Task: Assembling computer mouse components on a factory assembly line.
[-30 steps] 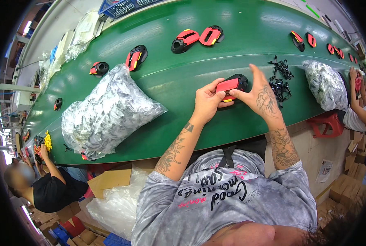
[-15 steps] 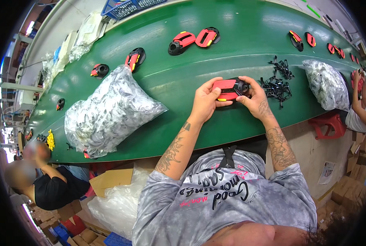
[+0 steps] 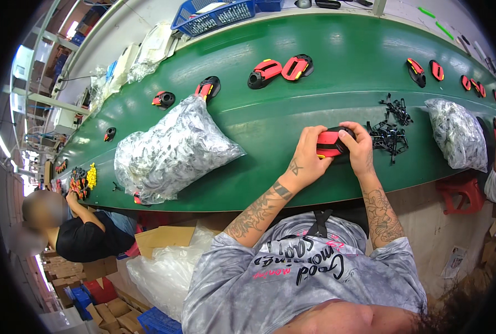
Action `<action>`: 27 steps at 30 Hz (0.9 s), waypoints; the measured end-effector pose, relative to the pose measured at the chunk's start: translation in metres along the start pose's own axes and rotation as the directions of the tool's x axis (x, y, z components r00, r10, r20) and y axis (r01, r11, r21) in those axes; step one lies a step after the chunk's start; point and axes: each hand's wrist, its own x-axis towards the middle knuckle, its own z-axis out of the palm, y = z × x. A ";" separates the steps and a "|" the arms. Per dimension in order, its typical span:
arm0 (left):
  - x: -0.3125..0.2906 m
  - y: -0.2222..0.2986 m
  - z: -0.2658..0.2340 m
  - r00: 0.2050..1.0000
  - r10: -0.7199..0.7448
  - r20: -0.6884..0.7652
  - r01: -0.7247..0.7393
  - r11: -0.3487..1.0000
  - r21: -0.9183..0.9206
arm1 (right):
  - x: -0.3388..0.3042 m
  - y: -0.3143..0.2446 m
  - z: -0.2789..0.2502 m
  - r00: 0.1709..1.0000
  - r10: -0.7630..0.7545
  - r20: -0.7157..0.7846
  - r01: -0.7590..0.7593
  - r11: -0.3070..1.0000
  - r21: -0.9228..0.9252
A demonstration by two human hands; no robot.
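Observation:
Both my hands grip one red and black plastic part (image 3: 330,144) just above the green conveyor belt (image 3: 292,106). My left hand (image 3: 306,158) clasps its left end, and my right hand (image 3: 359,146) covers its right, black end. A heap of small black clips (image 3: 390,133) lies on the belt just right of my right hand. A large clear bag of small parts (image 3: 170,150) sits to the left of my left hand.
More red and black parts lie on the belt: a pair (image 3: 280,70) at the far side, others (image 3: 208,88) to the left and several (image 3: 423,71) to the right. A second clear bag (image 3: 456,139) sits at right. A seated person (image 3: 81,234) works at lower left.
My hands, with the red and black part, have drawn slightly toward me and right, closer to the black clips. The parts on the belt have shifted a little.

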 end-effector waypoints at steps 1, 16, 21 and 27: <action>0.001 0.001 -0.001 1.000 0.000 0.008 0.000 1.000 0.023 | 0.000 0.001 0.001 1.000 -0.019 -0.024 0.018 0.999 -0.045; 0.168 -0.127 -0.164 0.983 -0.120 -0.143 0.135 -0.070 0.988 | -0.061 -0.064 -0.052 1.000 -0.011 0.015 0.011 1.000 0.005; 0.190 -0.152 -0.128 0.888 -0.445 0.113 0.158 0.528 0.834 | -0.081 -0.081 -0.101 0.922 -0.234 -0.309 0.189 0.968 -0.167; 0.197 -0.104 -0.119 0.875 -0.482 0.053 0.237 0.521 0.820 | -0.084 -0.089 -0.152 0.848 -0.262 -0.461 0.181 0.960 -0.213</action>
